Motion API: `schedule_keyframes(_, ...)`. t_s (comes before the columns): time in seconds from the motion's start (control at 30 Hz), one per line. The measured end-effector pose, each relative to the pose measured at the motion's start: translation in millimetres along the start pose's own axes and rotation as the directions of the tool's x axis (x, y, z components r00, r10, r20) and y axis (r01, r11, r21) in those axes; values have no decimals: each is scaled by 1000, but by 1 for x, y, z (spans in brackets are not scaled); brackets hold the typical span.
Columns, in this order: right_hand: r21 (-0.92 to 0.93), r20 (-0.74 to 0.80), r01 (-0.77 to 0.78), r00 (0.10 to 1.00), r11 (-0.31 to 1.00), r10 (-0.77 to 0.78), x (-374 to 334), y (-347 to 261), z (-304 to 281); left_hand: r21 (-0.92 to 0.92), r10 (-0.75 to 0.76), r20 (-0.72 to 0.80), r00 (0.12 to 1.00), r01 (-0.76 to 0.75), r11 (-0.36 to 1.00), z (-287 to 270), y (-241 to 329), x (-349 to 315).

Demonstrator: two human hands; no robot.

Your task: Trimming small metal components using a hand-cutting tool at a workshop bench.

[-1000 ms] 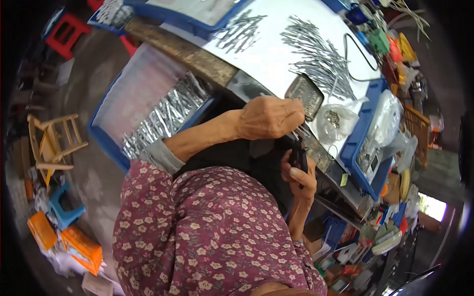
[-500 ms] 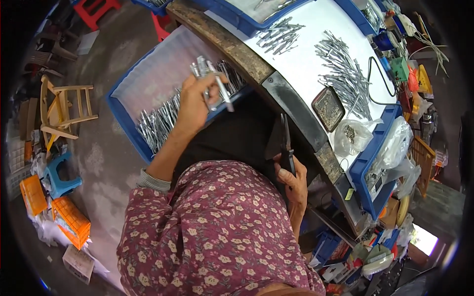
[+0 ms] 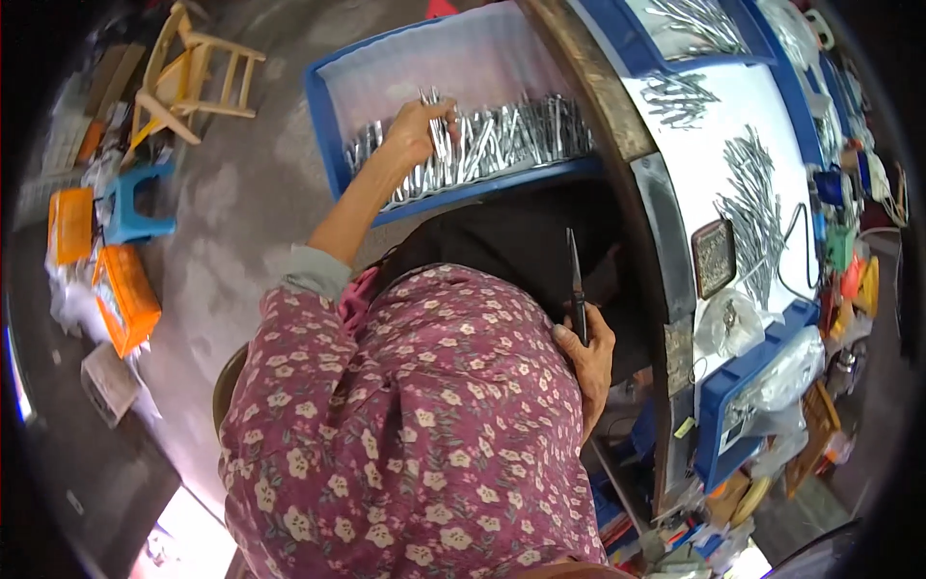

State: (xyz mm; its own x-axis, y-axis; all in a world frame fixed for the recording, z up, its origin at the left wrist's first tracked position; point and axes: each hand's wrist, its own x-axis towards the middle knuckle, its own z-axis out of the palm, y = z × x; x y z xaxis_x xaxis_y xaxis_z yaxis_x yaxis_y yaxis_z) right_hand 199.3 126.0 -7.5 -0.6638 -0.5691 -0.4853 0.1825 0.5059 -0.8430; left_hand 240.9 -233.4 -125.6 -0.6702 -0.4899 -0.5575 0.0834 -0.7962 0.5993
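Note:
My left hand (image 3: 417, 133) reaches over a blue bin (image 3: 331, 145) lined with clear plastic. Its fingers are closed round a few slim silvery metal pieces (image 3: 441, 142), whose ends stick out above and below the hand. Beneath and beside it, many similar metal pieces (image 3: 521, 133) lie packed along the near side of the bin. Close to my lap, my right hand (image 3: 591, 349) grips a black-handled tool (image 3: 579, 307) with a long, narrow metal tip pointing away from me. Whether it is pliers or scissors I cannot make out.
On the right stands a white-topped table (image 3: 675, 169) with a worn edge. It bears piles of metal pieces (image 3: 752, 188), a small dark tray (image 3: 714, 259), a plastic bag (image 3: 730, 323) and blue trays (image 3: 714, 434). A wooden chair (image 3: 188, 82) and blue stool (image 3: 135, 207) stand left.
My left hand has lowered the metal pieces from above the bin's near edge to the pieces lying inside. The view has turned, and the right hand still holds the tool.

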Motion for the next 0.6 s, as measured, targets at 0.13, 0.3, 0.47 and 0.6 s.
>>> schedule_keyframes(0.13,-96,16,9,1000,995,-7,-1,0,3,7,-68,-109,992,69,998,-36,19,-3)
schedule_keyframes(0.3,-81,5,10,1000,997,-10,0,1,2,242,68,-115,991,-39,969,-29,23,-24)
schedule_keyframes(0.47,-27,-64,7,998,1000,-9,-5,6,-6,420,136,63,989,-150,895,-18,-9,-16)
schedule_keyframes(0.6,-80,-32,1,999,997,-4,2,33,-9,606,372,147,917,-381,698,-30,-23,-26)
